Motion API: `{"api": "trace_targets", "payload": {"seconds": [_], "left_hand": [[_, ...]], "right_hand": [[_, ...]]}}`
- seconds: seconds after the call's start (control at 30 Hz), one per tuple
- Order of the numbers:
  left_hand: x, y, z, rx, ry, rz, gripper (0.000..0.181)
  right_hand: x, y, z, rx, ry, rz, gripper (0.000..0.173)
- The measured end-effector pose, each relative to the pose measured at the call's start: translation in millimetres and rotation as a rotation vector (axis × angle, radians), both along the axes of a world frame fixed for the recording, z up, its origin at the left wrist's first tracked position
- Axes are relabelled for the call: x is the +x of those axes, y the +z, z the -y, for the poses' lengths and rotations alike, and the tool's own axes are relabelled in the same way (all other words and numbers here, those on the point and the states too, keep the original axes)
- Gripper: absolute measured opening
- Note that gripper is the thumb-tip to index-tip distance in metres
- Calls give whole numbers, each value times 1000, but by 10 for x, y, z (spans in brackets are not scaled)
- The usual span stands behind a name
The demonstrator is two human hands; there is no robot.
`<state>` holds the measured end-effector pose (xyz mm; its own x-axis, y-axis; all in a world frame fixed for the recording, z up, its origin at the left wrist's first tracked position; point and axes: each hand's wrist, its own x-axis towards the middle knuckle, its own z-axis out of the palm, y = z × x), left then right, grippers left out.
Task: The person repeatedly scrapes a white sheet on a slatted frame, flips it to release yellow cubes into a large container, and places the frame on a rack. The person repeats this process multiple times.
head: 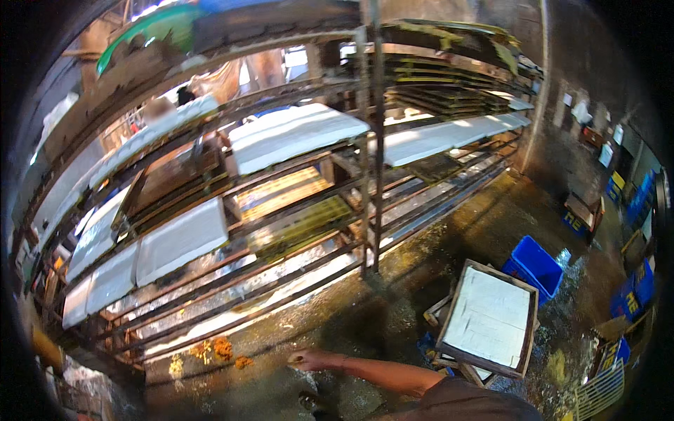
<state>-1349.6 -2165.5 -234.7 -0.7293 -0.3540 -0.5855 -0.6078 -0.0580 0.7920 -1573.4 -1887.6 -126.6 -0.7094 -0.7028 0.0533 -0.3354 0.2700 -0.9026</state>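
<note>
From the lower right my right arm reaches across the wet floor. My right hand (310, 360) hangs over the floor with its fingers curled; whether something small sits between them is unclear. Orange clumps (222, 348) lie on the floor just beyond the fingertips, apart from the hand. My left hand is out of view. To the right of the arm, a wooden-framed tray (447, 347) holds a flat white slab (489, 316) with faint lines across it. This tray rests on other wooden frames, partly hidden beneath it.
A long slatted rack (295, 208) with several white slabs (181, 239) runs along the left and far side. Its upright post (377, 158) meets the floor ahead. A blue plastic crate (533, 271) stands behind the tray. At the lower right is a wire rack (600, 390).
</note>
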Motion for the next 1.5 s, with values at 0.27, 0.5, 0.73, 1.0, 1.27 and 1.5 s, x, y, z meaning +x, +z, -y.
{"api": "trace_targets", "payload": {"seconds": [0.27,0.5,0.73,1.0,1.27,1.5], "left_hand": [[-2939,782,1071,173,-294,-489,38],[-5321,4313,-441,-317,-821,-1086,34],[-7525,4908,-1441,-891,-445,-1314,54],[-9272,4454,-1109,-768,-435,-727,66],[-9605,4562,-1159,-806,-439,-714,59],[-9474,4642,-1303,-831,-406,-794,55]], "right_hand": [[-1455,325,-653,453,-228,-30,43],[-3445,3041,-1253,74,-547,-476,35],[-5966,4178,-2212,389,-918,-853,55],[-7921,4078,-3664,835,-760,-267,76],[-8185,3975,-3831,750,-736,-167,80],[-7932,3866,-3721,667,-761,-148,85]]}}
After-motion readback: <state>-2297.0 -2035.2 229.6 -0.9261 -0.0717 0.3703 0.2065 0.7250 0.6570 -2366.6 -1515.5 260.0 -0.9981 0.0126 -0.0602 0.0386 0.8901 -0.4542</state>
